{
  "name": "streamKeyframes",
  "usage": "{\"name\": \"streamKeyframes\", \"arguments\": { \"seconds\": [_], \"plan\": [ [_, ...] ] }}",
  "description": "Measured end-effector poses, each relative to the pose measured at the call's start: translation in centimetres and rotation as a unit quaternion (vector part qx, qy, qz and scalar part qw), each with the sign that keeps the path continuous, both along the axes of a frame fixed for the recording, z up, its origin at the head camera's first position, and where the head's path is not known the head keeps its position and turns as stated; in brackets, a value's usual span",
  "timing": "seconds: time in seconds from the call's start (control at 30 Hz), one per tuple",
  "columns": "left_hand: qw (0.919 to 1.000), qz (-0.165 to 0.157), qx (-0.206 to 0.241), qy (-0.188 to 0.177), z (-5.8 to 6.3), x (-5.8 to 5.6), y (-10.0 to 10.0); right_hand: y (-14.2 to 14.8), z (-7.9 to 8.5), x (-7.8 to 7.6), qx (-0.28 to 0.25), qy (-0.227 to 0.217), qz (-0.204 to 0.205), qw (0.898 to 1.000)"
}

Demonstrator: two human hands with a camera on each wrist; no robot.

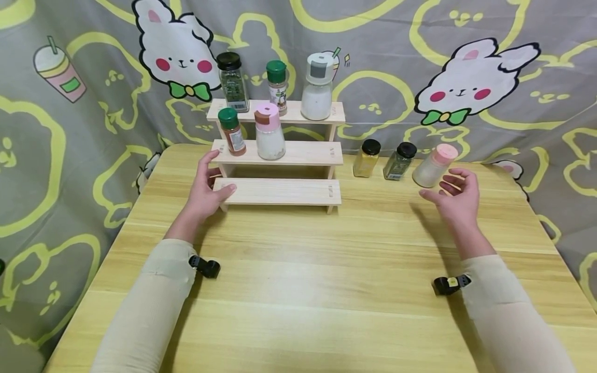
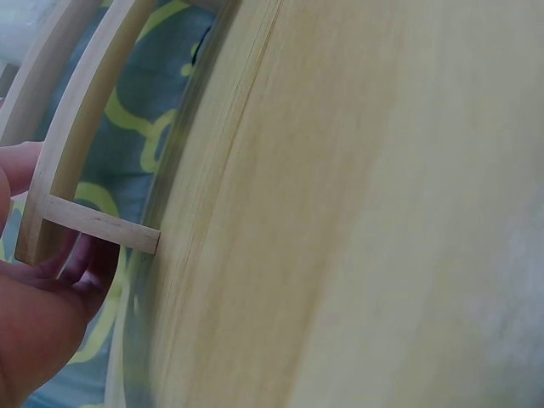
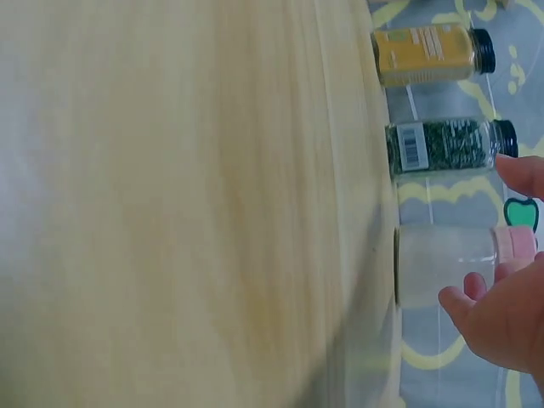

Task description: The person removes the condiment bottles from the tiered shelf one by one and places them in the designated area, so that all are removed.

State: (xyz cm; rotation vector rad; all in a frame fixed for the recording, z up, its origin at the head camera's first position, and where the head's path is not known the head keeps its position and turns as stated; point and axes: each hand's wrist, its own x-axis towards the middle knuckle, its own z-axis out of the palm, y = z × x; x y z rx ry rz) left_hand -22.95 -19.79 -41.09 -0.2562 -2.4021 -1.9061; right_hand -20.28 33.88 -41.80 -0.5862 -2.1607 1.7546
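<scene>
A three-tier wooden rack (image 1: 280,192) stands at the back of the table. My left hand (image 1: 205,186) grips its left end, thumb on top of the lowest board; in the left wrist view fingers of the left hand (image 2: 51,314) show below the board (image 2: 72,127). My right hand (image 1: 459,199) is beside a pink-capped glass shaker (image 1: 430,167) of pale contents, thumb and fingers spread and loosely bent. In the right wrist view the right hand (image 3: 506,319) overlaps the pink-capped shaker (image 3: 446,263), its thumb in front of the black cap of the green-herb jar (image 3: 450,146).
Left of the pink-capped shaker stand the herb jar (image 1: 399,161) and a yellow spice jar (image 1: 366,159). On the top tier are a black-capped herb jar (image 1: 235,85), a green-capped bottle (image 1: 277,88) and a white-capped shaker (image 1: 317,96). The middle tier bears a green-capped bottle (image 1: 233,134) and a pink-and-brown-capped shaker (image 1: 270,137). A patterned curtain (image 1: 373,31) hangs behind.
</scene>
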Motion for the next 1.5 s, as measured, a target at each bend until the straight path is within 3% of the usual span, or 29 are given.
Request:
{"name": "streamKeyframes", "arguments": {
  "seconds": [0.83, 1.5],
  "plan": [
    [0.9999, 0.006, -0.004, 0.012, -0.3, 0.2, -0.2, -4.8, 0.6, 1.2, 0.004, 0.079, 0.064, 0.995],
    [1.0000, 0.002, -0.001, 0.007, -0.1, 0.0, -0.1, -10.2, 1.3, 1.1, -0.062, 0.163, 0.110, 0.979]
  ]
}}
